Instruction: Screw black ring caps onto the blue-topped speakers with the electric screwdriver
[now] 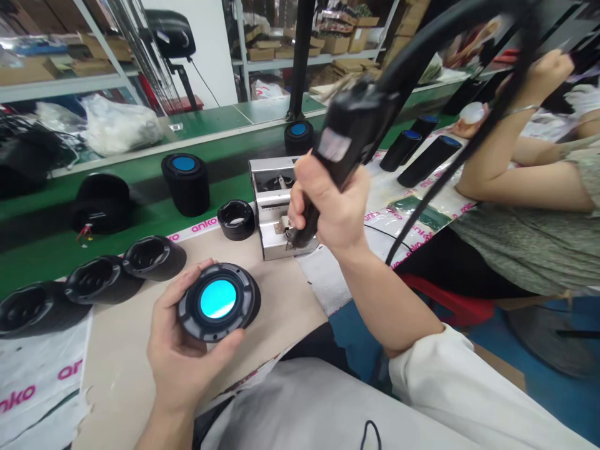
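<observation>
My left hand [180, 350] is wrapped around a black round speaker-like part [192, 312] with a shiny blue disc [218, 299] in its middle. The part's ringed face is turned up toward me, low over the tan board. In my right hand [337, 206] is a black corded electric screwdriver [354, 119], held in a closed fist. Its lower end is close to a silver metal box [285, 250], which looks like a screw feeder; whether they touch I cannot tell. A small black ring [237, 220] lies just left of that box.
Several hollow black cylinders [154, 256] lie along the left. Upright black cylinders with blue tops [185, 187] stand on the green bench [154, 237]. At right, a co-worker's arm [497, 144] is near more black cylinders [429, 162]. The screwdriver's thick cable [450, 150] arches overhead.
</observation>
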Demonstrator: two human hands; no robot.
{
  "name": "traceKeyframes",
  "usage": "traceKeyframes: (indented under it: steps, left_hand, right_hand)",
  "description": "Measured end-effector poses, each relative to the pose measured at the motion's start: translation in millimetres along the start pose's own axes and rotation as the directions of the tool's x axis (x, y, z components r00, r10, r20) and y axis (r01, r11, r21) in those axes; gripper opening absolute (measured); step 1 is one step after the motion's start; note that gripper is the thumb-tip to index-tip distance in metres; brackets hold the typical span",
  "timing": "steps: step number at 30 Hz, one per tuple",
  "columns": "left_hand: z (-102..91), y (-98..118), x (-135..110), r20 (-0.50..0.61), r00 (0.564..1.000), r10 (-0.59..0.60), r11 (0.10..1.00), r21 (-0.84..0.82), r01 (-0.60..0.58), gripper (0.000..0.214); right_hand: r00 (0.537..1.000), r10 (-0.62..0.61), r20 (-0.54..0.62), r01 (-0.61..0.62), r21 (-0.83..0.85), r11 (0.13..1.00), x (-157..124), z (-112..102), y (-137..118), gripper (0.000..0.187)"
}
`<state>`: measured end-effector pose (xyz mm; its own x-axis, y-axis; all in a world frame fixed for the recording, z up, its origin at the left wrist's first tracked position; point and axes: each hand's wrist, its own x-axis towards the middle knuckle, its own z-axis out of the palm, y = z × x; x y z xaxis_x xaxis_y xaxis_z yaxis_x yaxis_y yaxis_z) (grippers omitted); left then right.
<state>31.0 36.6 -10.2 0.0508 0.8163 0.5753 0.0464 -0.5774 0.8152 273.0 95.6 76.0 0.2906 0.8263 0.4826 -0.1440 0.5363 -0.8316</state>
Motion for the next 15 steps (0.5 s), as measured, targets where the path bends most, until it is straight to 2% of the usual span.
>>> traceKeyframes:
  steps: [2,4,8,15]
  left_hand:
    - [-0.5,-0.5,0.2,-0.008,1.0,-0.017,1.0,-0.009,0.017,0.092]
    - [-0.4,-0.2,0.2,-0.017,0.998,-0.055,0.998,-0.013,0.055,0.09]
    - [-0.3,-0.5,1.1,-0.017,0.999,-0.049,0.999,0.019,0.049,0.089]
    - [-5.9,-2.5,9.1,0.071,0.997,-0.019,0.999,0.039,0.016,0.09]
  right_hand:
    - [0.995,-0.083,-0.05,0.083,0.01,0.996,1.8,3.1,-5.3,0.049]
    - [0.992,-0.113,-0.049,0.113,0.0,0.994,3.2,7.0,-8.4,0.049]
    - [0.998,-0.061,-0.011,0.06,-0.03,0.998,3.8,10.3,-6.4,0.048]
    - [0.999,-0.013,-0.052,0.01,-0.059,0.998,4.8,9.0,-10.7,0.056]
